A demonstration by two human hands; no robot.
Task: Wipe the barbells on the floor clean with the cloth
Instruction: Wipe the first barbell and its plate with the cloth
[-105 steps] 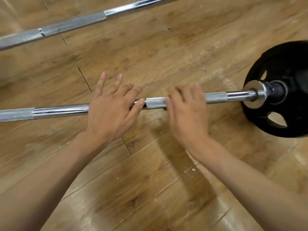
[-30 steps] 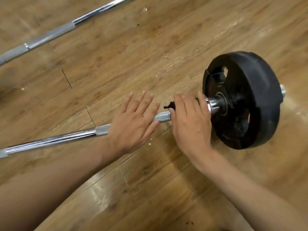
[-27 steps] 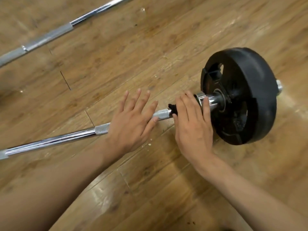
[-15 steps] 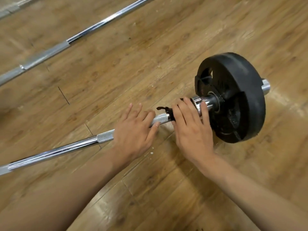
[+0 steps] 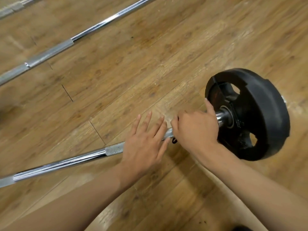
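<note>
Two long chrome steel barbells lie on the brown wood-plank floor (image 5: 133, 72). The far barbell (image 5: 70, 43) runs across the upper left, untouched. The near barbell (image 5: 66, 163) slants from the lower left up to its round black rubber weight plate (image 5: 260, 114).

On the near bar's knurled stretch the left hand (image 5: 143, 147) still rests flat, fingers spread, steadying it. Just to its right, a scrap of the dark cloth (image 5: 174, 140) now hangs below the bar; half a second ago it peeked out above.

The right hand (image 5: 196, 129) has curled round cloth and bar and slid up against the shiny collar (image 5: 223, 116), with one finger stretched to the plate's face. I judge the wipe has reached this end of the shaft, and the plate blocks further travel to the right.

Open room lies leftward along the bare shaft, and the far bar lies well apart.
</note>
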